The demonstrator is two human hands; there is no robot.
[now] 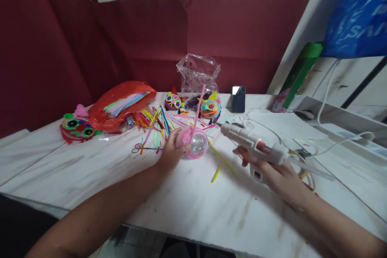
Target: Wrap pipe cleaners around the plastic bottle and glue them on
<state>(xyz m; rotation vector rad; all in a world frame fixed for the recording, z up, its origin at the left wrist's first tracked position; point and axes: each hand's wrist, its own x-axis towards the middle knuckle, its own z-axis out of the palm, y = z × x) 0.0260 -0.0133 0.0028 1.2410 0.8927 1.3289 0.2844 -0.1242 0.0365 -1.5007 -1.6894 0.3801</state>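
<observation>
My left hand [173,149] is wrapped round the side of a clear plastic ball [199,144] partly covered in pink pipe cleaner. One long pink pipe cleaner [198,109] sticks up from the ball. My right hand [272,171] grips a white hot glue gun [250,142] by its handle; a small orange light glows on its side. The gun's nozzle points left, a short way to the right of the ball and apart from it. Two yellow pipe cleaner pieces, one of them short [215,173], lie on the table between my hands.
Pipe cleaners [160,123] and scissors [142,148] lie left of the ball, near a red plastic bag [121,92]. Colourful animal heads [80,128] stand at left and back. A phone [238,99] leans against the back ledge. White cables [320,151] run at right.
</observation>
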